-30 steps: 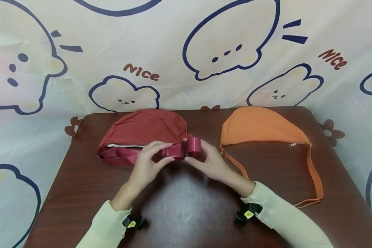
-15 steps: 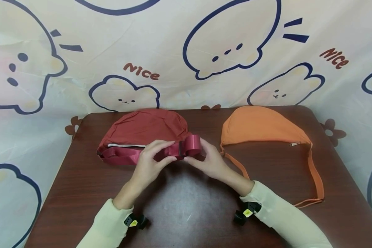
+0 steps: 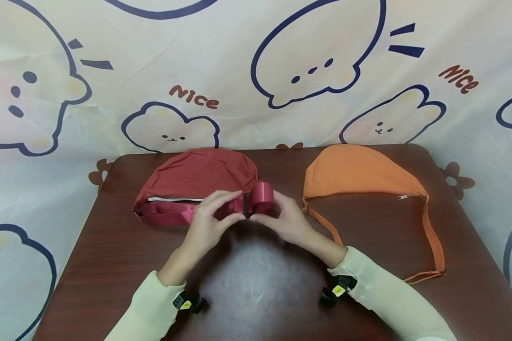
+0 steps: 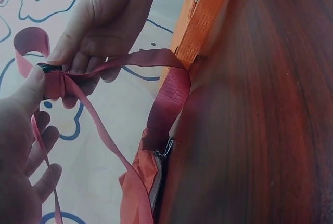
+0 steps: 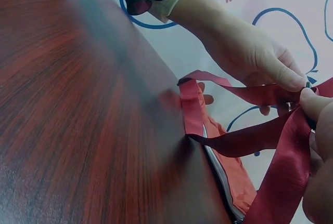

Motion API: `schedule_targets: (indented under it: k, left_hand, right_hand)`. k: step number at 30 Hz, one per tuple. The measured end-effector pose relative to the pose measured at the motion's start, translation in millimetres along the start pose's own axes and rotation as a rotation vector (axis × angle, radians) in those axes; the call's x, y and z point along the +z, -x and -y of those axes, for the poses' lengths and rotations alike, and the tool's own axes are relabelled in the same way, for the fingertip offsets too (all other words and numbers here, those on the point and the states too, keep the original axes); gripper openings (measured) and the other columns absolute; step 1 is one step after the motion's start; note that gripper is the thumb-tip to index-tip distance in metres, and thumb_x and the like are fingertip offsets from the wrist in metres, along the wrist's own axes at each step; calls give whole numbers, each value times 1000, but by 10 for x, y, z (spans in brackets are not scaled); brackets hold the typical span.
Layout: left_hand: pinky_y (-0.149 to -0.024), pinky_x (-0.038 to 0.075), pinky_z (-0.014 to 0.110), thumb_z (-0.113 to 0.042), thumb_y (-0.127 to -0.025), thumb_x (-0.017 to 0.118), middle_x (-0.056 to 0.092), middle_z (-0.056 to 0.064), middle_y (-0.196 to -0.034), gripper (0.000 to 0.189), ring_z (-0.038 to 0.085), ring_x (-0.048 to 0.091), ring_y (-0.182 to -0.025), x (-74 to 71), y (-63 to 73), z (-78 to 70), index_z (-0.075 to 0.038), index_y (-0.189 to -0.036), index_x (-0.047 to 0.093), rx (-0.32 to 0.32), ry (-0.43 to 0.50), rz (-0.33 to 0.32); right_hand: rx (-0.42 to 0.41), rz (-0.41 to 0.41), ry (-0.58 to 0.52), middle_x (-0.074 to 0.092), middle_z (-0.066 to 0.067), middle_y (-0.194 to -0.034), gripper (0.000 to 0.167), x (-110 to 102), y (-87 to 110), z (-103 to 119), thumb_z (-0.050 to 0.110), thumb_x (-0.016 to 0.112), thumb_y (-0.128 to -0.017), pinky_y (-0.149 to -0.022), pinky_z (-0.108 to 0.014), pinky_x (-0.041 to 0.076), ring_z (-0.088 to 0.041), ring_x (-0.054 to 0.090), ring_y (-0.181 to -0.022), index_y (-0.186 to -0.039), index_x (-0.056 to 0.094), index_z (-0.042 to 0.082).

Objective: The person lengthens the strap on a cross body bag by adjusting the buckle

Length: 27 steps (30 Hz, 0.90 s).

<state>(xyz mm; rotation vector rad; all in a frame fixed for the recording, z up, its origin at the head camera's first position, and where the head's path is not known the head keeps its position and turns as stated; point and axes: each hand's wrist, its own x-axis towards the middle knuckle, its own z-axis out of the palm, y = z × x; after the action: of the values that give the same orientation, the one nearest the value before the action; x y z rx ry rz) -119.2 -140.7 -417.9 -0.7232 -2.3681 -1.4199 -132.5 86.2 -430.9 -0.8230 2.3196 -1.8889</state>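
A red waist bag (image 3: 205, 173) lies on the table with its zipper towards me. Its strap (image 3: 262, 195) is raised in front, running through a dark slider buckle (image 3: 246, 203), and stands up as a loop right of the buckle. My left hand (image 3: 206, 222) pinches the strap just left of the buckle between thumb and fingers. On the buckle's other side my right hand (image 3: 291, 221) pinches the strap at the loop, its thumb tip close to the left one. In the left wrist view a strap band (image 4: 169, 94) reaches down to the bag's end.
An orange waist bag (image 3: 358, 170) lies at the back right, its strap (image 3: 435, 241) spread towards the front. The brown wooden table (image 3: 256, 293) ends at a printed cloth backdrop (image 3: 239, 57). Each wrist wears a small black camera (image 3: 339, 289).
Both hands have drawn a little closer together, and the buckle has shifted slightly left. The loop stands a bit higher and narrower. Both bags lie where they were.
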Motion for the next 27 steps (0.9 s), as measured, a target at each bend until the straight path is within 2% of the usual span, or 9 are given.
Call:
schedule_targets:
  k: [13,20,27]
  left_hand:
    - [-92,50,21,-3,-72,88,68,8,-118,61,20,63,-106,7,-8,-16,-6,-130,69,2,-4,36]
    - [-95,50,24,-5,-76,87,67,7,-121,59,19,62,-110,15,-9,-8,-8,-131,68,-22,-10,62]
    - [-94,53,32,-7,-78,85,67,8,-120,55,20,63,-108,18,-8,-4,-8,-131,67,-28,-26,80]
  right_hand:
    - [22,0,50,71,-8,-113,46,6,-16,26,11,85,-84,-87,-34,54,-19,65,-98,-125,66,3]
    - [27,7,61,71,-6,-112,46,-5,-17,23,12,85,-84,-89,-35,53,-18,64,-99,-124,66,4]
    - [52,61,42,68,-9,-120,50,-38,-32,15,10,82,-87,-94,-39,55,-20,66,-106,-130,60,2]
